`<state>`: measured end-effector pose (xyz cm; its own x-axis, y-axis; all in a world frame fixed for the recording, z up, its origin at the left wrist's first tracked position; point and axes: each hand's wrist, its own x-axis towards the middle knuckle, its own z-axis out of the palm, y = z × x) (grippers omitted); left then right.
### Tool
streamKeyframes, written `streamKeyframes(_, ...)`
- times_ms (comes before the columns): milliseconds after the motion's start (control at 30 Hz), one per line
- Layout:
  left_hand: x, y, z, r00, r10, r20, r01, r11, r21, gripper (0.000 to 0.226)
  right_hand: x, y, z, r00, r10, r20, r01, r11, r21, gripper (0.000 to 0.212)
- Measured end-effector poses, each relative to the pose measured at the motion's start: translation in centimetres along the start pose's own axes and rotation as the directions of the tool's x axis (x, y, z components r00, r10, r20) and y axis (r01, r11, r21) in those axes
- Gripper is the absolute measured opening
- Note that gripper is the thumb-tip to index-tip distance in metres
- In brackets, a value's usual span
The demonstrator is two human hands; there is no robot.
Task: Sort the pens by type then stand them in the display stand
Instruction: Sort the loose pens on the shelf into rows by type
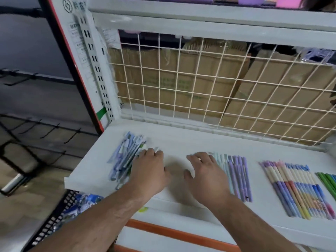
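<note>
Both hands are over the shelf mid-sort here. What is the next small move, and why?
Likely the left hand should lift one pen from the jumbled pile it rests on and lay it with the neat teal and purple row beside the right hand, if it matches. The pile lies crossed and unsorted; that row is lined up. Blur hides whether a pen is already gripped.

Blue, lilac and white plastic pens are lying at the left edge of the flat white shelf; slim green pens are showing at its right edge.
</note>
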<state>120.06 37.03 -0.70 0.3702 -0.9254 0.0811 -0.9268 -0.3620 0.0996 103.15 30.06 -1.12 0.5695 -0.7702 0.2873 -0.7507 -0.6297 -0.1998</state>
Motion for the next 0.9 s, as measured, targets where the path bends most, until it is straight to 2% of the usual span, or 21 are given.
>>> streamKeyframes(200, 0.9, -5.3, 0.0, 0.997, -0.067, 0.039, 0.061, 0.988, 0.139, 0.043, 1.3, -3.9, 1.7, 1.000, 0.011, -0.022, -0.010, 0.999, 0.032, 0.036)
streamKeyframes(367, 2.0, -5.9, 0.2, 0.996, -0.063, 0.059, 0.060, 0.997, 0.039, 0.030, 1.8, -4.9, 2.4, 0.998, 0.009, -0.061, -0.010, 1.000, -0.014, 0.035)
streamKeyframes(500, 2.7, -5.3, 0.4, 0.997, -0.044, 0.063, 0.045, 0.999, -0.011, 0.029, 1.9, -4.5, 2.6, 0.997, 0.039, -0.073, -0.038, 0.999, 0.006, 0.035)
streamKeyframes(633, 3.7, -5.0, 0.3, 0.992, -0.066, 0.110, 0.076, 0.993, -0.091, 0.018, 2.3, -4.1, 2.5, 0.997, 0.046, -0.058, -0.044, 0.999, 0.024, 0.034)
streamKeyframes(833, 4.7, -4.8, 0.4, 0.989, 0.000, 0.149, 0.010, 0.998, -0.069, 0.023, 2.3, -4.1, 2.0, 0.995, 0.054, -0.087, -0.053, 0.999, 0.012, 0.030)
streamKeyframes(900, 4.7, -5.0, 0.2, 0.982, 0.018, 0.187, -0.010, 0.999, -0.043, 0.031, 2.3, -4.0, 1.8, 0.993, 0.065, -0.093, -0.065, 0.998, 0.010, 0.029)
